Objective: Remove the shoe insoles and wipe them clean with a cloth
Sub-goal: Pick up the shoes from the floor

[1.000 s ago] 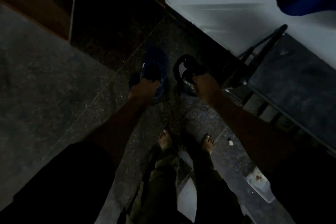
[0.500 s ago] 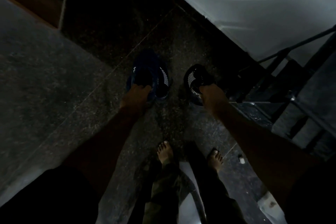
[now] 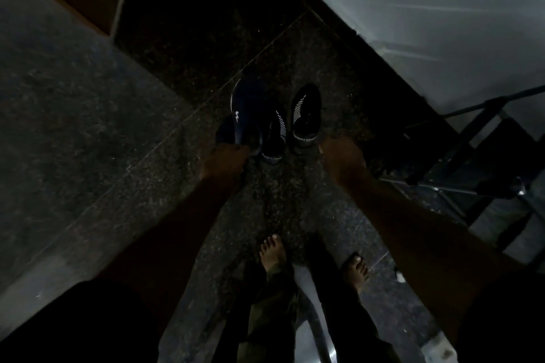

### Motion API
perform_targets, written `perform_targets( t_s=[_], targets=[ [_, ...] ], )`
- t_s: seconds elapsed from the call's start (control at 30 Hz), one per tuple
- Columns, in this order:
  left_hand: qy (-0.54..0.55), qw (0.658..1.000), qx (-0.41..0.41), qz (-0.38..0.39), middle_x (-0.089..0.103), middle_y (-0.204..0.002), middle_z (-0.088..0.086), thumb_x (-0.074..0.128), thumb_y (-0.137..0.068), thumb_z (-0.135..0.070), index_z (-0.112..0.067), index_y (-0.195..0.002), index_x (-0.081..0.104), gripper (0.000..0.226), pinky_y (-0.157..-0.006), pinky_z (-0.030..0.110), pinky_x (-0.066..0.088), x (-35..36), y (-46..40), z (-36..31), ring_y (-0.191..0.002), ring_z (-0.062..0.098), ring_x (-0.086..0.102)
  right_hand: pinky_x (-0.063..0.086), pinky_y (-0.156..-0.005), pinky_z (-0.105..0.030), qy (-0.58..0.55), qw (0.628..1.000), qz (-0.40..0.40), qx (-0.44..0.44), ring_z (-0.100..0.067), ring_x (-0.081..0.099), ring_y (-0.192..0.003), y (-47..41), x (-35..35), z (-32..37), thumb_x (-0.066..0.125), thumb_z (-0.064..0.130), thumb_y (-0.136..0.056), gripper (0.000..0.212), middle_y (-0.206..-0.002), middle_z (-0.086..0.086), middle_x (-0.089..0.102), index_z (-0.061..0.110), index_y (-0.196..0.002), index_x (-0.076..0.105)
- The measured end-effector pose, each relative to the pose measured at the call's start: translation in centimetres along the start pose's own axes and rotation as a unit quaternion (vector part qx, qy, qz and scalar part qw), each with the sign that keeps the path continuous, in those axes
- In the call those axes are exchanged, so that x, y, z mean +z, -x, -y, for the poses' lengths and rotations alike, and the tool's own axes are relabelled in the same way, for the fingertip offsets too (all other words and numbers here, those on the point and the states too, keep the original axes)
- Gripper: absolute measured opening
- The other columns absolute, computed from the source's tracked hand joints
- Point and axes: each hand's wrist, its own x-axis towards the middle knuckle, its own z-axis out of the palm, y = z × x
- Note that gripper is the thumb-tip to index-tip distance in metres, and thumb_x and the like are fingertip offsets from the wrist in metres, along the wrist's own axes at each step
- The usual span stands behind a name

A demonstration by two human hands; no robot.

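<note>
The scene is very dark. A blue shoe [image 3: 243, 113] stands on the floor, and my left hand [image 3: 225, 162] grips it at the heel. Beside it are two black shoes with white stripes, one in the middle [image 3: 275, 138] and one to the right [image 3: 305, 118], both flat on the floor. My right hand [image 3: 342, 156] hovers just right of the right black shoe's heel; its fingers are hidden, and I cannot tell whether it touches the shoe. No insole or cloth is visible.
The speckled stone floor [image 3: 280, 200] runs under my bare feet [image 3: 272, 253]. A dark metal frame [image 3: 460, 153] stands close on the right under a pale wall [image 3: 442, 38]. A wooden door edge [image 3: 97, 6] is at the back left.
My right hand carried the right black shoe leftward and set it down beside the others, then drew back from its heel. My left hand stayed at the blue shoe.
</note>
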Motion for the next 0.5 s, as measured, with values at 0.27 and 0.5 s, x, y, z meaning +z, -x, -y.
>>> perform_targets(
  t_s=[0.27, 0.5],
  targets=[
    [0.011, 1.0, -0.005, -0.014, 0.043, -0.144, 0.012, 0.049, -0.099, -0.021, -0.015, -0.145, 0.035, 0.049, -0.104, 0.044, 0.041, -0.4, 0.7, -1.5, -0.131, 0.03, 0.04, 0.048, -0.088, -0.039, 0.016, 0.998, -0.01, -0.052, -0.034, 0.06, -0.108, 1.4, 0.3, 1.1, 0.044, 0.008, -0.097, 0.024, -0.113, -0.014, 0.063, 0.007, -0.115, 0.06],
    [0.069, 0.992, 0.038, -0.101, 0.029, -0.156, 0.011, 0.053, -0.097, -0.024, -0.016, -0.153, 0.018, 0.067, -0.112, 0.048, 0.03, -2.7, 1.4, -3.1, -0.14, 0.03, 0.031, 0.049, -0.082, -0.037, -0.013, 0.994, -0.062, -0.092, -0.033, 0.059, -0.103, 3.3, -3.5, 0.8, 0.058, 0.016, -0.089, 0.026, -0.11, -0.013, 0.062, 0.01, -0.115, 0.058]
  ],
)
